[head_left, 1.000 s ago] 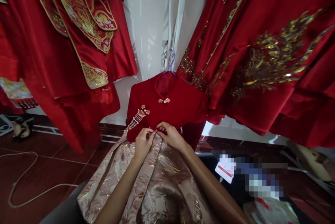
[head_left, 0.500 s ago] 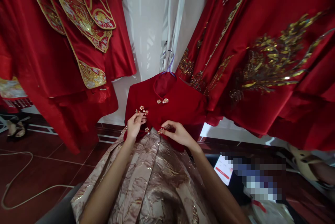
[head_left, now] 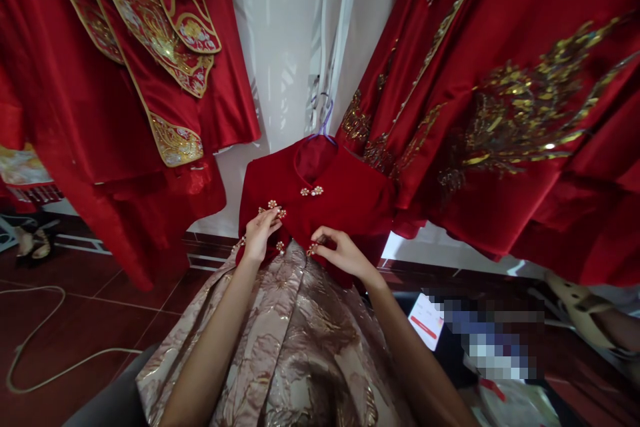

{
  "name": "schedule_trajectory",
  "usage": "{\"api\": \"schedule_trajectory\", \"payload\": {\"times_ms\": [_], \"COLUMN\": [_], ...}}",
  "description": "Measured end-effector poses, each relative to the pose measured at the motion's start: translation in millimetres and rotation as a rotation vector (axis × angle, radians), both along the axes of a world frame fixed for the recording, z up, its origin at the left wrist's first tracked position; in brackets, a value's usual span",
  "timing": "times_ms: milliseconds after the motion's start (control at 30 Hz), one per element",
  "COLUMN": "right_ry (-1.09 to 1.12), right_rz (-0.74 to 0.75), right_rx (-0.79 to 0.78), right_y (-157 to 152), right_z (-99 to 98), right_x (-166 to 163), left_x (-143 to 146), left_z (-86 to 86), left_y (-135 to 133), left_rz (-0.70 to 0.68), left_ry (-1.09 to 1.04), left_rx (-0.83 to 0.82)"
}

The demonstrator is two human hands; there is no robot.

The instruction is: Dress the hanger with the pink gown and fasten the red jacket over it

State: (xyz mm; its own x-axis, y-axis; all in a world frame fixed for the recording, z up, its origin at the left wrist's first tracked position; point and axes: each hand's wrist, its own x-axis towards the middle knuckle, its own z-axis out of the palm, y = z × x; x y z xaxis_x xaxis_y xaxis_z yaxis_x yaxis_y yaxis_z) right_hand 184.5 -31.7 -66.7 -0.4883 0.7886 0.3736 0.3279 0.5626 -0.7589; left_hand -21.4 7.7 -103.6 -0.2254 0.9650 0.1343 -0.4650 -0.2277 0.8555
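A dark red high-collared top (head_left: 345, 197) hangs in front of me on a purple hanger (head_left: 327, 119). A shiny beige-pink brocade skirt (head_left: 280, 340) spreads below it toward me. On the chest, at a cluster of flower-shaped pearl buttons (head_left: 273, 205), my left hand (head_left: 259, 235) rests with fingers stretched, fingertips touching the cluster. At the edge of the lower front opening, my right hand (head_left: 340, 252) pinches a flower button (head_left: 312, 250) between thumb and finger. Another flower button (head_left: 281, 247) sits across the gap, and a fastened-looking pair (head_left: 312, 192) lies under the collar.
Red embroidered garments (head_left: 175, 80) hang at left, and a red gown with gold sequins (head_left: 530, 100) at right. A lit phone (head_left: 426, 322) lies by my right forearm. A pale cable (head_left: 35, 340) curls on the tiled floor. Shoes (head_left: 33, 244) stand at far left.
My left fingers have straightened and shifted slightly up and right onto the button cluster. My right hand, still pinching the flower button, has moved slightly right.
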Motion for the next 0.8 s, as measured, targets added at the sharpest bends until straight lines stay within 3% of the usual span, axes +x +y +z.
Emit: {"api": "schedule_trajectory", "payload": {"times_ms": [267,400,467,633,800], "right_ry": [-0.042,-0.062,-0.075,-0.114,-0.194], "right_rz": [0.030,0.019,0.014,0.030,0.122], "right_rx": [-0.002,0.009,-0.005,-0.016,-0.078], "right_y": [-3.2,-3.5,-3.2,-3.9,-3.0], "right_z": [-0.3,2.3,5.7,15.9,14.8], "right_x": [-5.3,1.7,8.8,26.2,39.7], "left_x": [8.1,8.4,9.9,21.7,29.5], "left_z": [2.9,10.5,22.9,70.3,99.9], "left_y": [3.9,-0.5,-1.8,4.9,16.4], "left_rz": [0.143,0.041,0.046,0.159,0.231], "left_ry": [0.092,0.256,0.432,0.946,1.460], "left_rx": [-0.009,0.001,0.089,0.530,0.744]}}
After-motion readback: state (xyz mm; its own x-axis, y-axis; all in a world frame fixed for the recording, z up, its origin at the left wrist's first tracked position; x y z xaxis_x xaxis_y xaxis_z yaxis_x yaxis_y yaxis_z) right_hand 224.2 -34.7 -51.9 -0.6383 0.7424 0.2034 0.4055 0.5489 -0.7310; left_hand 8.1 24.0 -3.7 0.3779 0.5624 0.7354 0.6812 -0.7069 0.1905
